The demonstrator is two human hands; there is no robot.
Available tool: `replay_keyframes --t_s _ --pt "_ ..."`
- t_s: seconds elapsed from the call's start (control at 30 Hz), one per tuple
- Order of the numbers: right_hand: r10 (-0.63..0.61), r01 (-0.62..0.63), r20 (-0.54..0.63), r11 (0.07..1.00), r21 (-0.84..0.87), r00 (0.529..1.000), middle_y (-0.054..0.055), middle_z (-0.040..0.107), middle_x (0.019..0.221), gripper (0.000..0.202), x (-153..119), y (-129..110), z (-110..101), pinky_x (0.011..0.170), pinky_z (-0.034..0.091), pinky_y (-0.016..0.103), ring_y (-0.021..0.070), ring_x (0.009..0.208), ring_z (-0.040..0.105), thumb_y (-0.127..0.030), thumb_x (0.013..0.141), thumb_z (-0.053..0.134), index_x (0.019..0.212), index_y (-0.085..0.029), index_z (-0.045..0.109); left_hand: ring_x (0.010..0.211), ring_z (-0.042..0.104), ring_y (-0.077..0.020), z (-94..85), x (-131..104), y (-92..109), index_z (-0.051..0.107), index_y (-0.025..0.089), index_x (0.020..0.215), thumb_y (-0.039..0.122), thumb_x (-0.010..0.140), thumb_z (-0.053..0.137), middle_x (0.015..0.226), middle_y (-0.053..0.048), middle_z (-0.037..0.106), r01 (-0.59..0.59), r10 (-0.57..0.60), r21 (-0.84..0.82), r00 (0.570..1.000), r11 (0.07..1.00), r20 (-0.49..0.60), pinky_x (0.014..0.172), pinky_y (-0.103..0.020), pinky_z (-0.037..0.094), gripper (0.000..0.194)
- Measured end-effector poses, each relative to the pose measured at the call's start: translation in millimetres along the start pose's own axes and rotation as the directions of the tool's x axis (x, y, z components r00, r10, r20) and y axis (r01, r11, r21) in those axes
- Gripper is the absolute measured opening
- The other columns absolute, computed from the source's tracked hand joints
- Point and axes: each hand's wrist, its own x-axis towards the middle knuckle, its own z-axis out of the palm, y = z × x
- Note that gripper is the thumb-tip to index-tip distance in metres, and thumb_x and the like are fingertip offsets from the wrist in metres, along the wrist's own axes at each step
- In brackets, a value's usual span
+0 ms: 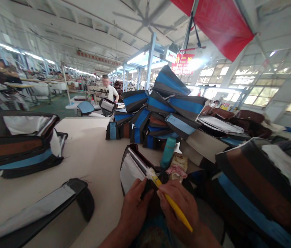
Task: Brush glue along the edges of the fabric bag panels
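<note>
My right hand [180, 203] is closed around the yellow handle of a glue brush [172, 200], whose pale bristles point up and to the left. Just left of it, my left hand [135, 205] grips the near edge of a dark fabric piece with a white lining [132, 168], thumb on one side and fingers on the other. The bristles are close above that piece's edge; whether they touch it I cannot tell. Beyond my right hand stand a teal bottle [168, 152] and a stained container [179, 162] with a pink cloth [176, 171] against it.
A tall heap of blue, black and brown sewn pieces [158, 106] rises at the table's far side. More such pieces [18, 148] lie on the left of the pale table [88, 137], and a large stack [259, 179] crowds the right. A person [111, 91] works beyond the table.
</note>
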Motion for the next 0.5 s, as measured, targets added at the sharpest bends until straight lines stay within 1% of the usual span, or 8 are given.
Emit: replay_keyframes --t_s 0.03,0.13,0.17,0.2,0.3,0.37,0.43,0.5 --pt "0.001 -0.001 -0.004 1.000 -0.013 1.000 0.007 0.065 0.089 0.023 0 0 0 0.075 0.058 0.032 0.0186 0.084 0.064 -0.006 0.090 0.055 0.111 -0.017 0.059 0.087 0.061 -0.0199 -0.1 -1 0 0.067 0.022 0.109 0.031 0.090 0.052 0.091 -0.003 0.060 0.003 -0.003 0.008 1.000 1.000 0.008 0.080 -0.031 0.050 0.026" --pt "-0.010 -0.002 -0.104 0.994 -0.112 0.995 0.008 0.066 0.090 0.023 3 -2 -6 0.073 0.058 0.030 0.0197 0.088 0.064 -0.007 0.090 0.057 0.111 -0.017 0.059 0.087 0.061 -0.0197 -1.0 -3 -1 0.067 0.025 0.109 0.030 0.090 0.053 0.090 -0.003 0.060 -0.015 0.015 0.019 1.000 1.000 0.026 0.080 -0.030 0.050 0.025" --pt "-0.012 -0.002 -0.113 0.993 -0.118 0.993 0.007 0.066 0.090 0.023 4 -4 -7 0.072 0.058 0.030 0.0198 0.088 0.064 -0.007 0.089 0.057 0.110 -0.017 0.059 0.087 0.061 -0.0196 -0.9 -4 -1 0.067 0.025 0.108 0.030 0.090 0.053 0.090 -0.003 0.060 -0.024 0.023 0.016 1.000 1.000 0.020 0.079 -0.030 0.050 0.024" --pt "-0.007 -0.003 -0.096 0.995 -0.099 0.995 0.007 0.066 0.089 0.022 5 -5 -8 0.071 0.057 0.030 0.0195 0.087 0.064 -0.007 0.090 0.056 0.110 -0.017 0.059 0.086 0.061 -0.0196 -0.4 -4 -1 0.068 0.024 0.107 0.030 0.090 0.053 0.089 -0.002 0.060 -0.029 0.029 0.009 1.000 1.000 0.011 0.078 -0.030 0.050 0.023" --pt "0.018 -0.018 0.019 1.000 -0.007 1.000 0.005 0.066 0.086 0.018 8 -6 -4 0.071 0.056 0.032 0.0179 0.078 0.062 -0.007 0.092 0.053 0.106 -0.017 0.057 0.083 0.060 -0.0190 2.2 -4 -1 0.069 0.022 0.101 0.032 0.091 0.053 0.087 -0.002 0.059 -0.021 0.021 -0.003 1.000 1.000 -0.004 0.076 -0.029 0.049 0.021" --pt "0.034 -0.034 0.030 0.999 -0.019 0.999 0.006 0.065 0.087 0.017 9 -3 -3 0.073 0.056 0.034 0.0185 0.080 0.062 -0.008 0.092 0.053 0.106 -0.018 0.057 0.082 0.060 -0.0185 3.6 -5 -1 0.069 0.022 0.100 0.032 0.091 0.053 0.085 -0.002 0.058 -0.007 0.007 0.011 1.000 1.000 -0.005 0.076 -0.029 0.049 0.021" --pt "0.048 -0.050 -0.029 0.996 -0.074 0.998 0.007 0.065 0.089 0.018 11 -1 -6 0.074 0.056 0.034 0.0196 0.085 0.063 -0.008 0.092 0.054 0.106 -0.018 0.058 0.082 0.061 -0.0182 3.6 -7 -1 0.069 0.024 0.106 0.032 0.091 0.053 0.085 -0.001 0.058 -0.004 0.004 0.024 1.000 1.000 -0.001 0.076 -0.028 0.049 0.023" --pt "0.054 -0.063 -0.083 0.992 -0.110 0.995 0.007 0.066 0.089 0.018 11 -3 -12 0.074 0.056 0.032 0.0193 0.085 0.063 -0.008 0.092 0.055 0.106 -0.018 0.058 0.083 0.061 -0.0182 2.8 -8 -1 0.068 0.026 0.112 0.031 0.091 0.054 0.086 -0.001 0.058 -0.011 0.011 0.022 1.000 1.000 -0.002 0.075 -0.028 0.049 0.026"
